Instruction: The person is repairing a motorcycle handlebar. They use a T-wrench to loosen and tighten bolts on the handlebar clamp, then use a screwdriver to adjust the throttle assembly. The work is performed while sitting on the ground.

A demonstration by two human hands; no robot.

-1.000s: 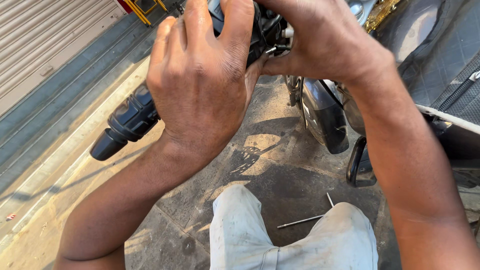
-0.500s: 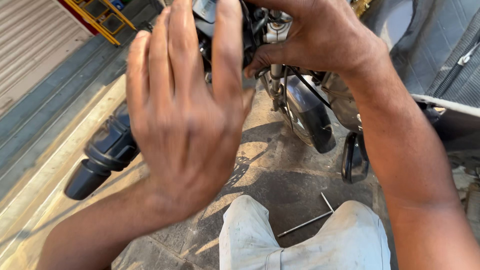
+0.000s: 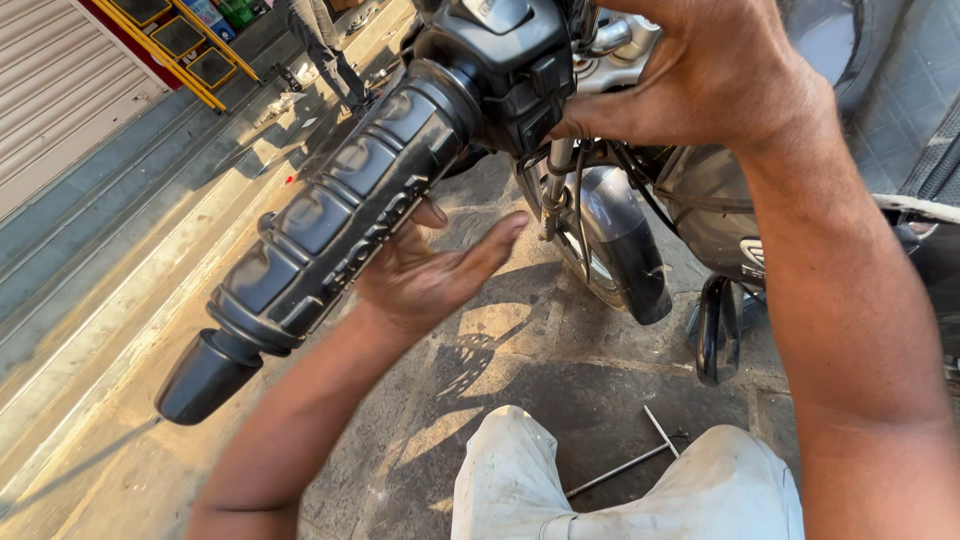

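A black ribbed motorcycle handlebar grip [image 3: 330, 225] with a bar-end weight [image 3: 205, 375] runs from lower left up to the black switch housing [image 3: 510, 60]. My left hand [image 3: 435, 270] lies palm up under the grip, fingers spread, holding nothing; I cannot tell if it touches the grip. My right hand [image 3: 700, 75] is closed around the right side of the switch housing, near the chrome parts at the bar's centre.
The motorcycle's front fender [image 3: 625, 250] and fork sit below the bar. A T-shaped metal tool [image 3: 630, 460] lies on the oily concrete beside my light-trousered knee [image 3: 620, 490]. A kerb and shutter run along the left; a person [image 3: 325, 45] stands far back.
My left hand has come off the top of the grip and turned palm up beneath it, so the whole grip now shows. My right hand stays on the switch housing.
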